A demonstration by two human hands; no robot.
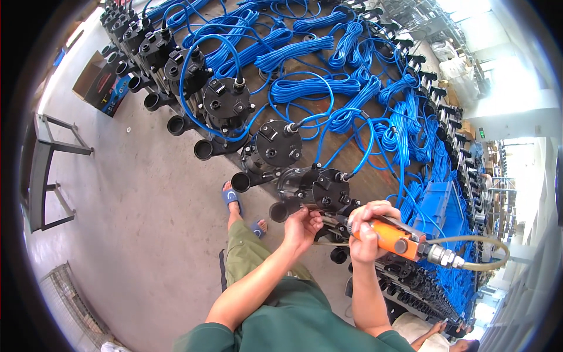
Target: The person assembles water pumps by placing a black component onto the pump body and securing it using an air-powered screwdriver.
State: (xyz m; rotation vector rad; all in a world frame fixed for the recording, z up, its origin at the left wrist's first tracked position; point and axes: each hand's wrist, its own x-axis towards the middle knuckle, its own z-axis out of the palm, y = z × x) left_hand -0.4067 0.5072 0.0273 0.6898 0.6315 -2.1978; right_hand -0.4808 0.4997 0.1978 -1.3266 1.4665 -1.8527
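In my right hand [369, 229] is an orange pneumatic screwdriver [390, 237], with a metal coupling and an air hose [489, 265] trailing off its right end. Its front end points left at a black cylindrical pump [314, 189] on the table's near edge. My left hand [304, 226] is at the pump's lower side, beside its round outlet [278, 212]. The left fingers are pinched together; what they hold, if anything, is too small to make out. A blue cable [366, 155] comes out of the pump's top cap.
More black pumps [227, 102] line the table edge to the upper left. Bundled blue cables [314, 89] cover the brown tabletop [258, 79]. A blue crate [437, 205] sits on the right. An open cardboard box [101, 85] and a metal frame [50, 144] stand on the floor. Another person [419, 331] is at lower right.
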